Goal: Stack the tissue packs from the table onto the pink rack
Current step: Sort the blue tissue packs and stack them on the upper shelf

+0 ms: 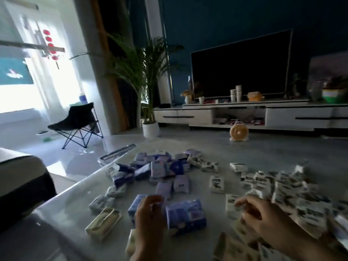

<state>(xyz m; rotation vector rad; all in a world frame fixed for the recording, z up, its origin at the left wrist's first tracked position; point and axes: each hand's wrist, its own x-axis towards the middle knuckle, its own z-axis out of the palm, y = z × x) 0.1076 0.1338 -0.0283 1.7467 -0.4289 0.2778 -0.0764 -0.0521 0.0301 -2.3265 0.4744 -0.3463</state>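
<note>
Left hand (148, 219): fingers curled over a blue pack (137, 206); grip unclear through blur.
Right hand (263, 217): fingers bent on a white printed pack (232, 206).
Tissue packs: blue-purple heap (160, 170) mid-table, white-and-black heap (282, 187) to the right.
Print: unreadable.
Table (71, 210): pale, glossy.
Beyond: television (241, 66), palm (145, 72), folding chair (77, 121), fan (238, 131).

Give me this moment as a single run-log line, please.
left hand: over blue pack, grasp unclear | right hand: at white packs, blurred | table: packs scattered | pink rack: not visible
</note>
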